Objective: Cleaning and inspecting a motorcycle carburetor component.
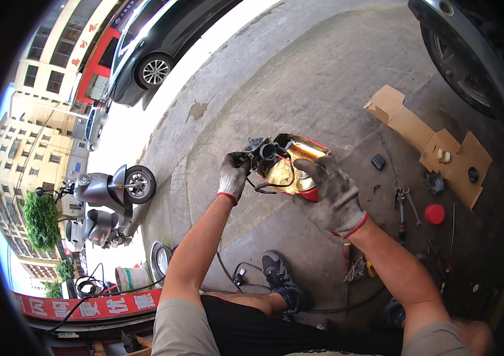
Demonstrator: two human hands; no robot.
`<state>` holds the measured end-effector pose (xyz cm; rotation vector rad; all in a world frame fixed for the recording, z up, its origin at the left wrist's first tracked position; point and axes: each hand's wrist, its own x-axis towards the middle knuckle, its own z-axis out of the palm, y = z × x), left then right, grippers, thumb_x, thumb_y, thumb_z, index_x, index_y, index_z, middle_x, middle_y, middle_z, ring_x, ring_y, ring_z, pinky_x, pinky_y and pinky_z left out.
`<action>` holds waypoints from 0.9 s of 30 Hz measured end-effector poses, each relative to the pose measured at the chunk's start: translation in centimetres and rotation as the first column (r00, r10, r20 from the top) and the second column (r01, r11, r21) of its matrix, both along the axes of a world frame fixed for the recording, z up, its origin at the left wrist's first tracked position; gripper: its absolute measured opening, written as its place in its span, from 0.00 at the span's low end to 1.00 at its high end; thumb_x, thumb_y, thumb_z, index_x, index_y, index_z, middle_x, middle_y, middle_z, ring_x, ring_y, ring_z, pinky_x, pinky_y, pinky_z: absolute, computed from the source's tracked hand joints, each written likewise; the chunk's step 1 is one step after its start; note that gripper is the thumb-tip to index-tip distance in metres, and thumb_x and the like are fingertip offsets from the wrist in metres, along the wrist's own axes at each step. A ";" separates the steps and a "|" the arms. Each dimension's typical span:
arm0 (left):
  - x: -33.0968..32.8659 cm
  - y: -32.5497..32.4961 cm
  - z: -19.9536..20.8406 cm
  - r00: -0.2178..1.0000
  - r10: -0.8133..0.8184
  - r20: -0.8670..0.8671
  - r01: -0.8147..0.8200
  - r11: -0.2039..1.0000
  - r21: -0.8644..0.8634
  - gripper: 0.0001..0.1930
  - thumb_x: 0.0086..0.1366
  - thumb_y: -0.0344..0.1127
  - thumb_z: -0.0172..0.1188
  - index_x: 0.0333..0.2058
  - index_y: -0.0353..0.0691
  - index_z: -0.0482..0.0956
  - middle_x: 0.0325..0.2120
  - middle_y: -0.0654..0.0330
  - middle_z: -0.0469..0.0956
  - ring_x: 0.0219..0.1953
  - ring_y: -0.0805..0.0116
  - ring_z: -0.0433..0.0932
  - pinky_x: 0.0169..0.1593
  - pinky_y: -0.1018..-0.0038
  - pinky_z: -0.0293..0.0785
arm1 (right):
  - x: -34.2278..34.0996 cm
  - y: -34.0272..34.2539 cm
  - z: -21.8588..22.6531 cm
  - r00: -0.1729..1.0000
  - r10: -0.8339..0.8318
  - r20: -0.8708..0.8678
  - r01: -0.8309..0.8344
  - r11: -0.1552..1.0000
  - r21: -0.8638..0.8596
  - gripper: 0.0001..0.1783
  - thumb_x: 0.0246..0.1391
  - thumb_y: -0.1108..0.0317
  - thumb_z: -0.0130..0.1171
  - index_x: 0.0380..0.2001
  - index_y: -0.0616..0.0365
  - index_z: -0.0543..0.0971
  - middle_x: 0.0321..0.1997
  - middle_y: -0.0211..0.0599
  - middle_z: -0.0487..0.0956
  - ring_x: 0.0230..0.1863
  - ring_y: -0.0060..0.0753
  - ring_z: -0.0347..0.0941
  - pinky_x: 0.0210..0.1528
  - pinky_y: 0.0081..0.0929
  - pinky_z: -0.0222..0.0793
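Note:
My left hand (233, 177), in a grey-white work glove with dark fingers, grips a dark engine part (259, 153) that looks like a carburetor. A round opening shows on it, and a thin black hose (264, 188) loops down from it. My right hand (335, 199), in a matching soiled glove, is wrapped round a red spray can (307, 192) with a pale top, close beside the part. Beneath both lies a cut-open container (280, 174) with a red rim and shiny yellowish inside. The thumb and fingers of my right hand partly hide the can.
To the right lie an unfolded cardboard box (409, 127) with small parts on it, a dark block (378, 161), wrenches (403, 207), a red cap (435, 214) and pliers (443, 264). A vehicle wheel (451, 62) stands far right. Parked scooters (106, 193) and a dark car (145, 53) are left.

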<state>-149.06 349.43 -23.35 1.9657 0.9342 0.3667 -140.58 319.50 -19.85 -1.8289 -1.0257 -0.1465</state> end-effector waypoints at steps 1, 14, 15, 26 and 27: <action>0.0 0.0 0.0 1.000 0.000 0.000 0.000 1.000 0.002 0.14 0.63 0.29 0.63 0.46 0.32 0.72 0.34 0.57 0.81 0.30 0.71 0.76 0.34 0.75 0.74 | 0.0 0.0 0.0 1.000 -0.004 -0.028 0.006 0.999 0.048 0.39 0.38 0.65 0.72 0.58 0.45 0.69 0.48 0.47 0.69 0.45 0.52 0.74 0.42 0.46 0.74; -0.2 -0.5 0.2 0.993 -0.033 -0.109 0.016 0.988 -0.156 0.16 0.66 0.28 0.60 0.50 0.31 0.71 0.37 0.57 0.80 0.32 0.72 0.77 0.32 0.76 0.73 | -0.8 0.0 0.5 0.989 0.091 -0.115 -0.079 0.992 0.102 0.41 0.38 0.65 0.72 0.59 0.41 0.68 0.48 0.45 0.69 0.43 0.52 0.75 0.41 0.46 0.75; -0.1 -1.0 0.4 0.990 -0.031 -0.139 0.002 0.980 -0.201 0.16 0.67 0.27 0.56 0.52 0.30 0.71 0.37 0.58 0.80 0.31 0.74 0.76 0.31 0.77 0.72 | -0.8 -0.1 0.5 0.987 0.091 -0.134 -0.074 0.990 0.123 0.41 0.35 0.69 0.73 0.58 0.43 0.69 0.48 0.44 0.69 0.45 0.52 0.74 0.43 0.45 0.75; -0.3 -1.2 0.6 0.981 -0.154 -0.120 0.106 0.937 -0.334 0.20 0.66 0.33 0.62 0.53 0.29 0.71 0.40 0.58 0.80 0.37 0.72 0.78 0.37 0.77 0.72 | -0.6 -0.1 0.5 0.994 -0.004 -0.108 0.017 0.992 0.121 0.41 0.36 0.67 0.73 0.58 0.45 0.69 0.46 0.45 0.70 0.44 0.51 0.75 0.42 0.45 0.75; -0.2 -1.4 0.7 0.984 -0.146 -0.101 0.102 0.932 -0.347 0.20 0.66 0.33 0.62 0.53 0.28 0.71 0.41 0.58 0.80 0.37 0.72 0.78 0.37 0.77 0.72 | -0.6 -0.2 0.7 0.994 0.013 -0.112 0.001 0.993 0.122 0.40 0.37 0.67 0.73 0.58 0.45 0.69 0.46 0.45 0.70 0.44 0.50 0.75 0.42 0.45 0.75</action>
